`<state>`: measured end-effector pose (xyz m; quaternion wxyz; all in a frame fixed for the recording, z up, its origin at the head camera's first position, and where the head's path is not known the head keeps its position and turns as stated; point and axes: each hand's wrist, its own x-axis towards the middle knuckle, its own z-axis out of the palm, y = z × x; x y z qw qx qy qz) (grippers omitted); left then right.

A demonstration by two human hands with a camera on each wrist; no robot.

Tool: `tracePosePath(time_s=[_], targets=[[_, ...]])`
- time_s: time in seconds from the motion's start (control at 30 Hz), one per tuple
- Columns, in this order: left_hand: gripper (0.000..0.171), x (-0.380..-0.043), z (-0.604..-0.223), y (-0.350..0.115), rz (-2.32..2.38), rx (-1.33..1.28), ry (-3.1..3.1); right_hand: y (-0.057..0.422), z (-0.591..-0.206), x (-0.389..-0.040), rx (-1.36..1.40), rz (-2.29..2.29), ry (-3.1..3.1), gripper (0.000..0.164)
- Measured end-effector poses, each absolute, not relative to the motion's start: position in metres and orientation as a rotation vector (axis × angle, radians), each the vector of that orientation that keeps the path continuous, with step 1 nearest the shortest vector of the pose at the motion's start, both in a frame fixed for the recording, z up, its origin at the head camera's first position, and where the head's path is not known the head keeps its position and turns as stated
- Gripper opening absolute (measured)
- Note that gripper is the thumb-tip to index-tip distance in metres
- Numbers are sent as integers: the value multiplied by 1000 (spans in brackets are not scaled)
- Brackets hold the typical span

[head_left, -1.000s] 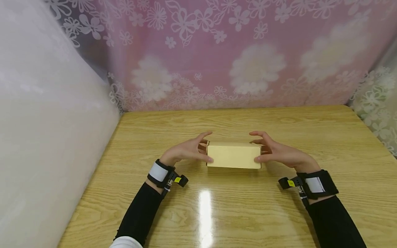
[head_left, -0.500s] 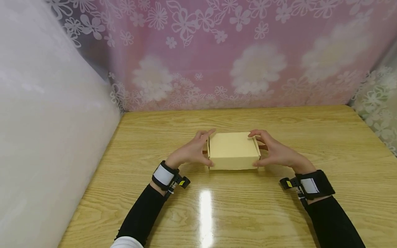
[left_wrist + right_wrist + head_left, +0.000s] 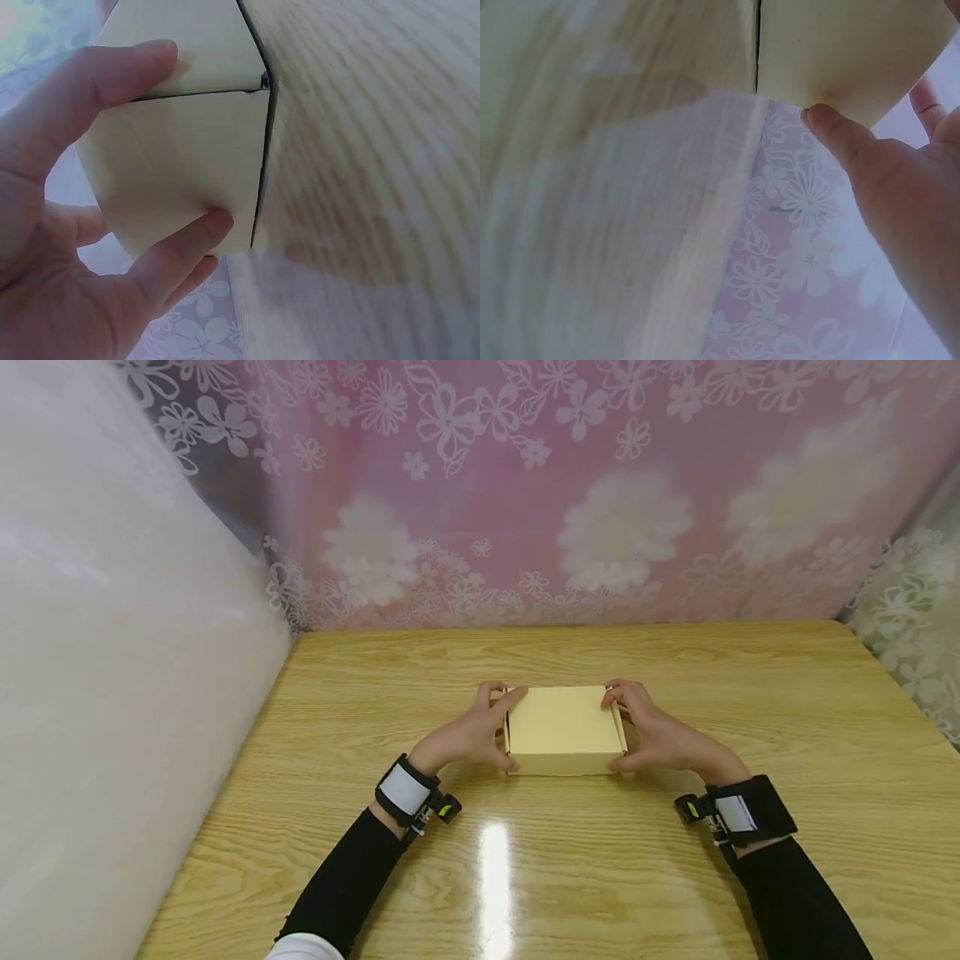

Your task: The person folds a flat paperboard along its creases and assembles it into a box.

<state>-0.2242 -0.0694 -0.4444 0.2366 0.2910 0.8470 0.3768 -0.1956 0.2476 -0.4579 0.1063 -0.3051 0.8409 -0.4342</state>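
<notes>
A closed pale yellow cardboard box (image 3: 562,720) sits on the wooden table, its lid facing up and its front side toward me. My left hand (image 3: 474,731) grips the box's left end, thumb at the front corner and another finger over the lid's edge. At the opposite end, my right hand (image 3: 663,735) holds the box in the same manner. In the left wrist view the thumb lies on one face of the box (image 3: 172,165) and fingertips touch its end. The right wrist view shows part of the box (image 3: 847,52), with some fingers out of sight.
The wood-grain table (image 3: 585,868) extends around the box on all sides. Behind its far edge hangs a pink flowered curtain (image 3: 510,510). A white sheet (image 3: 127,677) borders the left side, and another flowered cloth (image 3: 915,610) the right.
The box has tipped from showing mainly its front side to lying flat with its lid visible, and has come slightly nearer. Both hands have turned with it, keeping hold of its ends.
</notes>
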Motion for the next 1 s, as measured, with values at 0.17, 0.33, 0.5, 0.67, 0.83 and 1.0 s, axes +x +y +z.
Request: tracePosePath(time_s=[0.17,0.33,0.5,0.67,0.83,1.0], targets=[[113,-225,-445,-70,1023,800,2323,246,-455,-195,-896,-1239,2496,70],[113,-226,-444,-71,1027,797,2313,244,-452,-194,-877,-1214,2496,68],[113,-226,-443,-73,1042,797,2305,241,-452,-195,-876,-1194,2500,68],[114,-226,-443,-74,1023,801,2312,240,-452,-195,-881,-1206,2483,69],[115,-226,-443,-75,961,826,2356,239,-452,-195,-894,-1221,2460,69],[116,-227,-442,-76,924,831,2382,239,-451,-194,-893,-1225,2448,71]])
